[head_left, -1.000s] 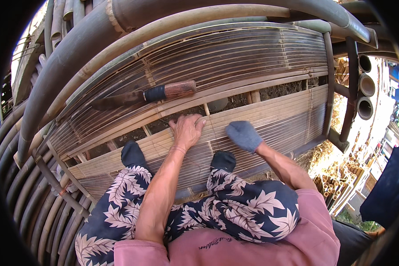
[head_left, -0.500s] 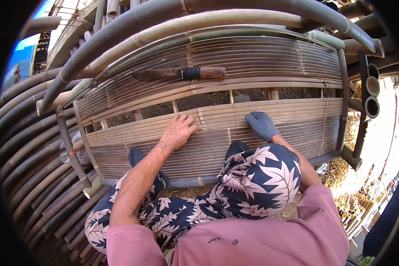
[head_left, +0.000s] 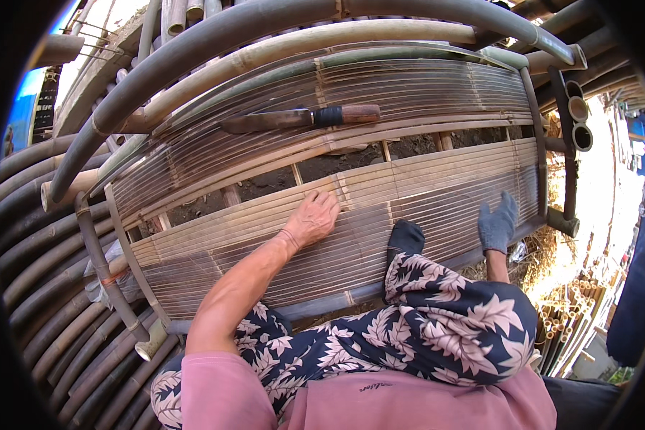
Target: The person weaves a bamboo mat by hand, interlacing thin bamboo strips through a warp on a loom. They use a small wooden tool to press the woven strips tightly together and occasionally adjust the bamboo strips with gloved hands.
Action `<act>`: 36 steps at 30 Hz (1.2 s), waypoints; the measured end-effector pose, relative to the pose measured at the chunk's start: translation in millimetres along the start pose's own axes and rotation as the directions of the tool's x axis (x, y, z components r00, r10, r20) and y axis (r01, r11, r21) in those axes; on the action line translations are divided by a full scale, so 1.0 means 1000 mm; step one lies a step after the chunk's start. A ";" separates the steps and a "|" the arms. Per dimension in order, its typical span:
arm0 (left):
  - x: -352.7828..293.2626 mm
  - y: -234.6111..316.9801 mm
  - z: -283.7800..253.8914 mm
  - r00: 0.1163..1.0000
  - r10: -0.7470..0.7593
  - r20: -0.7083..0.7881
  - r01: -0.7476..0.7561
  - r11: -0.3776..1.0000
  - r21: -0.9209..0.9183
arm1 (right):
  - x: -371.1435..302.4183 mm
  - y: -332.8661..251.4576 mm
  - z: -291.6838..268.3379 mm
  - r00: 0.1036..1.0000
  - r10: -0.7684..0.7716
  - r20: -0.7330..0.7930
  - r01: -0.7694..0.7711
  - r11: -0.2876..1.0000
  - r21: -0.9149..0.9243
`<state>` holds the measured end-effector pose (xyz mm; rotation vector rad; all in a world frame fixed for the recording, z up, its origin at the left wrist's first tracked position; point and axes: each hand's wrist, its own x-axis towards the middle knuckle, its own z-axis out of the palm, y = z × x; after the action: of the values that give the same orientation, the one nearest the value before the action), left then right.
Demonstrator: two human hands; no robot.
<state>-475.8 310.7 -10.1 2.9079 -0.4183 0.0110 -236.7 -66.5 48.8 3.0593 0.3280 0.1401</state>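
A long bamboo bench spreads out before me, with narrow slats across its seat. My bare left hand rests on the near panel of pale bamboo slats, its fingers curled together; whether they pinch a slat is hidden. Farther right, my right hand wears a grey glove, its thumb and fingers apart above the dark near slats. On the far panel of slats lies a large knife with a wooden handle, beyond my left hand. Between the two panels a gap shows crosspieces and the ground.
My foot in a dark sock stands on the near slats between my hands. Thick bent bamboo poles arch along the far side. Stacked curved poles fill the left, and a bundle of cut bamboo lies at the right.
My right hand has moved right, away from the pale slats, and its fingers have spread. My right knee has swung outward. The left hand stays on the slats; the view has shifted.
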 end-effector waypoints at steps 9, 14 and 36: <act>-0.035 0.057 -0.036 0.999 0.032 0.017 -0.021 0.896 -0.443 | -0.080 -0.270 0.019 0.002 -0.551 0.834 -0.739 0.561 0.372; -0.051 0.056 -0.068 0.982 0.182 -0.054 -0.182 0.816 -0.549 | -0.103 -0.326 -0.014 0.222 -0.518 0.826 -0.575 0.615 0.540; -0.047 -0.092 -0.012 0.522 -0.578 0.627 0.853 0.345 -0.393 | -0.090 -0.320 -0.005 0.482 -0.514 0.709 0.383 0.852 0.357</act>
<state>-495.2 412.9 -18.2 2.0513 0.7775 -0.7152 -391.5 226.5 24.1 2.6402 1.0634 -1.2812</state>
